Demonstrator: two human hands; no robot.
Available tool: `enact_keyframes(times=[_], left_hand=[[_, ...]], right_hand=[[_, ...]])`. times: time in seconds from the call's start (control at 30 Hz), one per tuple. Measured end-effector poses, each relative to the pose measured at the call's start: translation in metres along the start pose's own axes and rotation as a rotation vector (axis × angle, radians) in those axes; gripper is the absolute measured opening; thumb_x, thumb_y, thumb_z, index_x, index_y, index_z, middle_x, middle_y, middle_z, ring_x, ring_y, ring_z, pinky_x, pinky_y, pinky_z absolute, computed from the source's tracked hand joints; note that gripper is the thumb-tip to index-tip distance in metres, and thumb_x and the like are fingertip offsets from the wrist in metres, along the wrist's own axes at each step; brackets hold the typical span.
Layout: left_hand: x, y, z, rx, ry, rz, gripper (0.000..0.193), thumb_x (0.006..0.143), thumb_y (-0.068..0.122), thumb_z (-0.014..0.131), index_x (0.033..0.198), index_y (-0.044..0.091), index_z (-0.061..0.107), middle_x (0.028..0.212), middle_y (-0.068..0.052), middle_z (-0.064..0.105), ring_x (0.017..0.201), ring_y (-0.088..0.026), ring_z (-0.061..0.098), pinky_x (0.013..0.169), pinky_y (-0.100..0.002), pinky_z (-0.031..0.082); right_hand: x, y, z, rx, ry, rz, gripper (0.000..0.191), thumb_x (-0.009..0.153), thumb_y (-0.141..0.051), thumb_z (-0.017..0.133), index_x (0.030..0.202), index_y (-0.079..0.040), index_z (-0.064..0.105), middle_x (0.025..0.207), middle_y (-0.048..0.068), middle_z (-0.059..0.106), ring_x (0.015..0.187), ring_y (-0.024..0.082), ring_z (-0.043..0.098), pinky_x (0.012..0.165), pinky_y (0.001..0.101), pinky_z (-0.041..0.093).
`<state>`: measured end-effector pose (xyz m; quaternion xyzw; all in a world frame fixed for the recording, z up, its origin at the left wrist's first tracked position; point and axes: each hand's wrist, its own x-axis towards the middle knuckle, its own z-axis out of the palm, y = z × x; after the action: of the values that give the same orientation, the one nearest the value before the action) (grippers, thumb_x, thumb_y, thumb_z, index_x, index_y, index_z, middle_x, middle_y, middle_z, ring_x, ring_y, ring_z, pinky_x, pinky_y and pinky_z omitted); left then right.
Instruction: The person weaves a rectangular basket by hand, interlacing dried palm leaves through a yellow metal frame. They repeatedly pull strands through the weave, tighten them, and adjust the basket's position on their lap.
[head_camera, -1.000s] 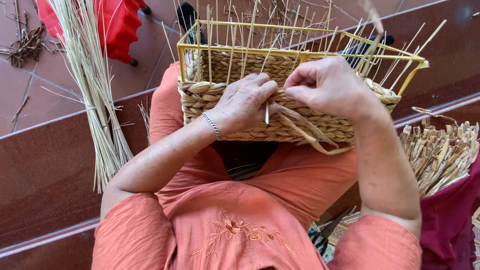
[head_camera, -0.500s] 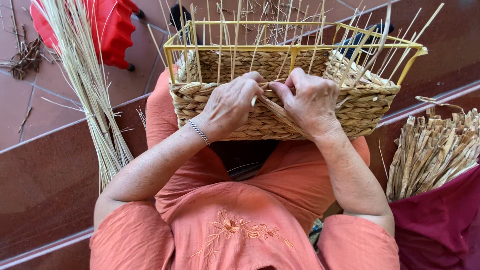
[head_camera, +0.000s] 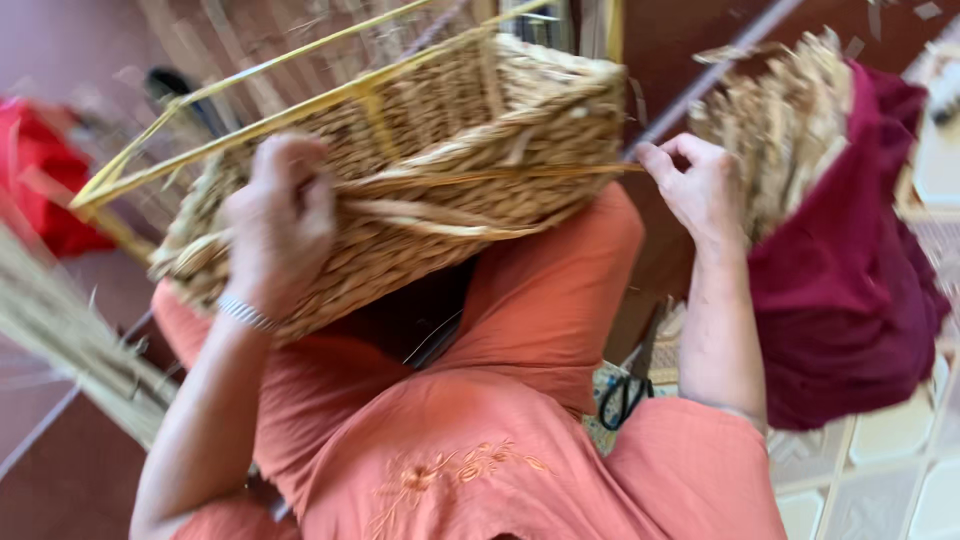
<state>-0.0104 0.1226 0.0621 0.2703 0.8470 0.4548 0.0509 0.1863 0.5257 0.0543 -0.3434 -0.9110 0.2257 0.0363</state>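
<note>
The person wears an orange dress (head_camera: 520, 440) with embroidered flowers and a silver bracelet (head_camera: 245, 313).

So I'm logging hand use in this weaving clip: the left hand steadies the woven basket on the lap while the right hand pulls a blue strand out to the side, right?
Not quite: the strand is straw-coloured, not blue. The head view shows the left hand steadying the woven basket on the lap while the right hand pulls the strand out sideways.
</note>
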Motion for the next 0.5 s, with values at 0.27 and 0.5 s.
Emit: enact_keyframes(times=[0.27,0.5], left_hand=[[0.004,0.016,0.011,0.106,-0.069,-0.101,0.010,0.105,0.001,0.070,0.114,0.000,0.065,0.100,-0.009,0.072,0.076,-0.010,0.064,0.070,-0.025,0.053],[-0.003,0.009,0.017,0.108,-0.055,-0.097,0.009,0.110,0.005,0.071,0.116,0.001,0.066,0.093,-0.005,0.073,0.076,-0.004,0.064,0.073,-0.021,0.051]], right_hand=[[0.047,0.142,-0.019,-0.280,0.645,-0.080,0.004,0.092,-0.014,0.075,0.091,-0.011,0.074,0.092,0.008,0.071,0.091,0.031,0.064,0.081,0.0477,0.049],[0.059,0.150,-0.030,-0.356,0.531,0.019,0.007,0.090,-0.019,0.079,0.088,-0.016,0.072,0.088,0.004,0.070,0.087,0.026,0.060,0.073,0.0435,0.045]])
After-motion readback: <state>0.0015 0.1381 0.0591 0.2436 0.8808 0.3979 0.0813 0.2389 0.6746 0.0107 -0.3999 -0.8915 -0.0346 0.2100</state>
